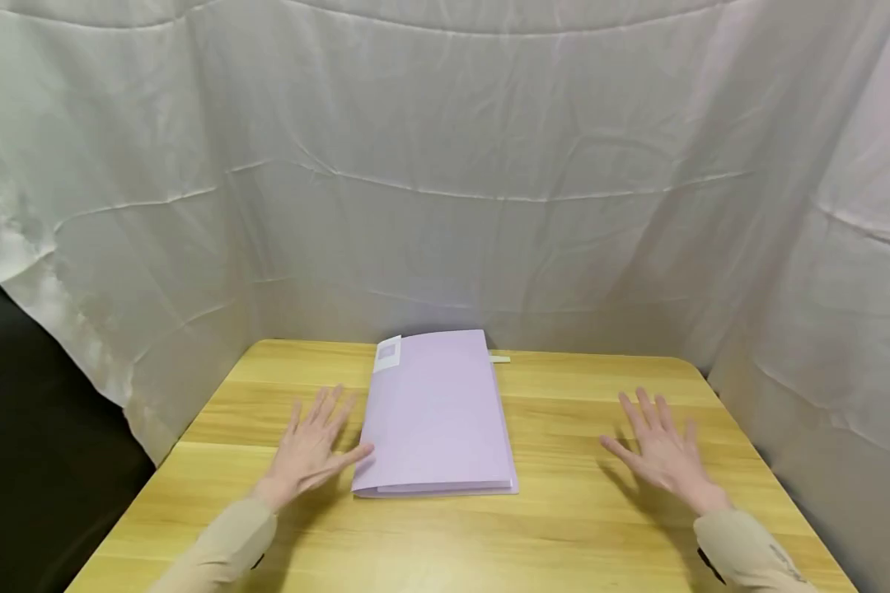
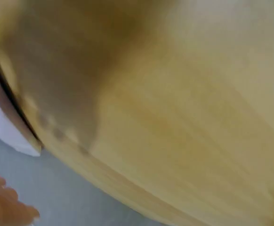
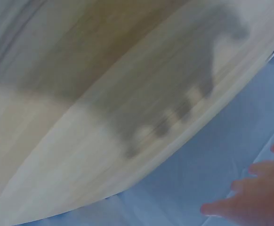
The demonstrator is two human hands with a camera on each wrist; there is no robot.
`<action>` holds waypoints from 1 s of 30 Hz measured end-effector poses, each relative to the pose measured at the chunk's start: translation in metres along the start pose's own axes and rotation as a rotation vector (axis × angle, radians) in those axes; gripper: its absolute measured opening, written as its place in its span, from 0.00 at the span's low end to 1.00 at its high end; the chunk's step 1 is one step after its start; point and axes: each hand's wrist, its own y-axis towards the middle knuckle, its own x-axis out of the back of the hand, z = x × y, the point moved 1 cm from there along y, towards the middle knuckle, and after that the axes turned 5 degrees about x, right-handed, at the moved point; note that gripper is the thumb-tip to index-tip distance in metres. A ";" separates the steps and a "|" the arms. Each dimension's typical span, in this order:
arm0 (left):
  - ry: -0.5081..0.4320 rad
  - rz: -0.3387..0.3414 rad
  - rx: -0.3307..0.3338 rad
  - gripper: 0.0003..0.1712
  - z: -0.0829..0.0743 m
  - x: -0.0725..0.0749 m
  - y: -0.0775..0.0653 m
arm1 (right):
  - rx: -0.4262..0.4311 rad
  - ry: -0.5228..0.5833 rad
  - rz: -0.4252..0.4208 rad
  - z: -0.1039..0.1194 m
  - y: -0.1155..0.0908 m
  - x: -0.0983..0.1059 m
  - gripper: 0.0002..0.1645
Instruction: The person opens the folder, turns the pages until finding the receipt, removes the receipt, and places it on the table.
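Observation:
A pale purple folder lies closed on the wooden table, with a white label at its upper left corner. Just left of it is my left hand, fingers spread, its thumb overlapping the folder's left edge in the head view. My right hand is spread well to the right of the folder, holding nothing, and casts a shadow on the wood. In the left wrist view the fingertips show at the lower left corner; the right wrist view has the right fingers at its lower right.
A small whitish strip sticks out past the folder's upper right edge. The wooden table has rounded far corners. Grey cloth hangs behind and on both sides, and a dark area lies at the left.

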 end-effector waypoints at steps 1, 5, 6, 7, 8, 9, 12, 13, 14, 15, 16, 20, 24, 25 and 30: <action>-0.002 0.005 -0.023 0.55 -0.002 -0.002 -0.002 | 0.008 -0.006 0.005 0.001 0.000 -0.001 0.56; -0.045 0.062 -0.116 0.57 -0.013 -0.008 -0.009 | 0.042 -0.012 0.009 0.007 -0.001 -0.005 0.55; -0.061 0.084 -0.138 0.58 -0.016 -0.010 -0.009 | 0.050 -0.010 0.006 0.008 -0.001 -0.006 0.55; -0.080 0.109 -0.157 0.59 -0.018 -0.011 -0.010 | 0.060 -0.008 0.003 0.010 -0.002 -0.006 0.55; -0.099 0.133 -0.168 0.61 -0.021 -0.012 -0.010 | 0.070 -0.004 0.001 0.011 -0.002 -0.006 0.55; -0.113 0.154 -0.175 0.63 -0.023 -0.012 -0.010 | 0.079 0.003 0.000 0.012 -0.002 -0.006 0.55; -0.153 0.206 -0.174 0.66 -0.027 -0.014 -0.008 | 0.098 0.029 0.012 0.013 -0.003 -0.005 0.55; -0.166 0.221 -0.168 0.66 -0.027 -0.015 -0.007 | 0.102 0.041 0.017 0.013 -0.003 -0.005 0.55; -0.176 0.230 -0.166 0.65 -0.027 -0.016 -0.007 | 0.104 0.050 0.023 0.013 -0.004 -0.005 0.56; -0.186 0.236 -0.170 0.65 -0.026 -0.016 -0.006 | 0.107 0.060 0.027 0.013 -0.004 -0.005 0.55; -0.196 0.242 -0.178 0.64 -0.026 -0.017 -0.006 | 0.108 0.065 0.029 0.013 -0.005 -0.006 0.55; -0.225 0.256 -0.220 0.60 -0.024 -0.018 -0.004 | 0.117 0.074 0.039 0.010 -0.008 -0.008 0.55; -0.237 0.267 -0.249 0.57 -0.026 -0.018 -0.003 | 0.126 0.119 0.063 0.007 -0.009 -0.007 0.55; -0.237 0.267 -0.257 0.57 -0.027 -0.018 -0.002 | 0.126 0.136 0.074 0.007 -0.009 -0.007 0.55; -0.223 0.271 -0.299 0.57 -0.036 -0.020 0.001 | 0.144 0.238 0.135 0.004 -0.007 -0.010 0.55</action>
